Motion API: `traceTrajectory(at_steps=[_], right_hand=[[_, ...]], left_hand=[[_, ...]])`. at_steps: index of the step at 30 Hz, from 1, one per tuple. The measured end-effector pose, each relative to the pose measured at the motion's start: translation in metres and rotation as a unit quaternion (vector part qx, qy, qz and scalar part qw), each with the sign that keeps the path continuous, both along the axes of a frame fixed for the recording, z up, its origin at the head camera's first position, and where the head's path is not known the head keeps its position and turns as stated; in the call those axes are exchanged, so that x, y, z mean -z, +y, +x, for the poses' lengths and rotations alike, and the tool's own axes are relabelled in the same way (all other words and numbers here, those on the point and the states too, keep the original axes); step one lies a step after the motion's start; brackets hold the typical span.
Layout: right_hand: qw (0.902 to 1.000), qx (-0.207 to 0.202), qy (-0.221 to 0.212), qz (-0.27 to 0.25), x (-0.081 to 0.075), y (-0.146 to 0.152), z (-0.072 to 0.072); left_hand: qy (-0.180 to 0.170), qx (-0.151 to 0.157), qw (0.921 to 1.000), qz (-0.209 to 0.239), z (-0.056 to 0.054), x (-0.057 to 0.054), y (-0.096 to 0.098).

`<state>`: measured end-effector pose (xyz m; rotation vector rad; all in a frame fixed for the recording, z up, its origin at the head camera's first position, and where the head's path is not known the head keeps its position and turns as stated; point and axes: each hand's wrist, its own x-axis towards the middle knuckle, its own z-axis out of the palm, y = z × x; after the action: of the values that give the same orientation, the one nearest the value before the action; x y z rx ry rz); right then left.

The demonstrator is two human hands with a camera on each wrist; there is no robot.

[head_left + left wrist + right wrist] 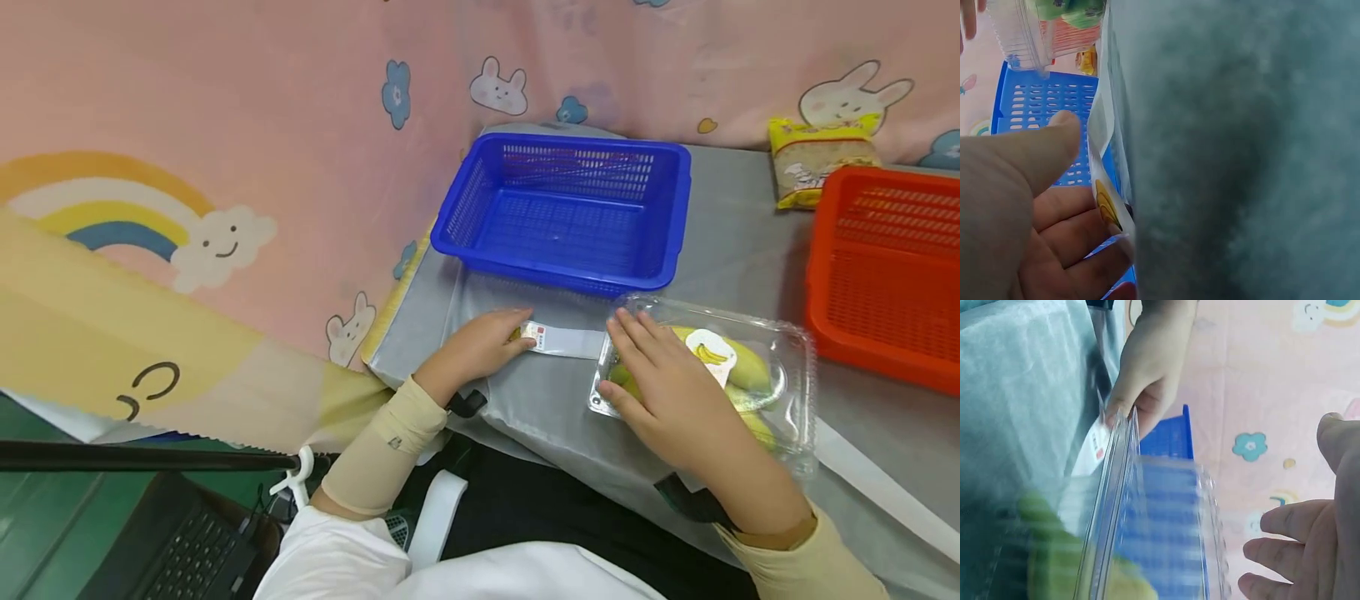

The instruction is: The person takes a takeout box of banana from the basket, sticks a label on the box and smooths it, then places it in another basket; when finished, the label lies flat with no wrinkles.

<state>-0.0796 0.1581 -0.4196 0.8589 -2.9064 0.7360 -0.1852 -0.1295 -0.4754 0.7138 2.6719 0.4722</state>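
My left hand (483, 348) holds one end of a white sticker strip (573, 342) at the table's front left. A banana picture on the strip (1105, 203) shows beside my curled fingers in the left wrist view. Over a clear plastic clamshell box (791, 375) is my right hand (678, 400), palm down with the fingers straight. The right wrist view shows these fingers apart from the lid. Yellow-green fruit (750, 367) lies inside the box. A white round sticker (708, 350) with bananas on it sits on the lid, partly beside my right hand.
Behind the box stands a blue basket (562, 271). An orange-red basket (885, 358) is at the right, with a yellow snack packet (806, 162) behind it. More white strip (885, 475) runs out right of the box. A pink printed curtain (315, 100) closes off the back and left.
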Motion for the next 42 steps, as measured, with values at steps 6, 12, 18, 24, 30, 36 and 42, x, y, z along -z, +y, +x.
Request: traceTrajectory(at_steps=[6,12,18,24,30,36,42], right_hand=[[0.9982,-0.016,-0.034,0.046,-0.004,-0.023,-0.019],[0.996,-0.003,-0.032,0.084,0.0,-0.041,-0.035],[0.9958,0.031,-0.039,0.077,0.007,-0.054,-0.048],[0.9948,0.078,-0.065,0.002,0.01,-0.057,-0.053],[0.9895,0.115,-0.05,-0.071,0.008,-0.058,-0.053],[0.985,0.128,-0.027,-0.113,0.005,-0.06,-0.05],[0.981,0.123,-0.051,-0.141,0.004,-0.06,-0.048]], left_hand=[[0.023,0.009,0.9997,0.004,-0.001,0.0,0.002],[0.051,0.009,0.9976,0.046,0.005,-0.011,0.004],[0.05,0.029,0.9908,0.123,0.019,-0.03,0.007],[0.104,0.045,0.9794,0.167,0.026,-0.043,0.009],[0.21,0.027,0.9563,0.202,0.028,-0.041,0.012],[0.335,-0.008,0.9255,0.176,0.035,-0.035,0.02],[0.414,-0.011,0.8965,0.159,0.041,-0.027,0.029]])
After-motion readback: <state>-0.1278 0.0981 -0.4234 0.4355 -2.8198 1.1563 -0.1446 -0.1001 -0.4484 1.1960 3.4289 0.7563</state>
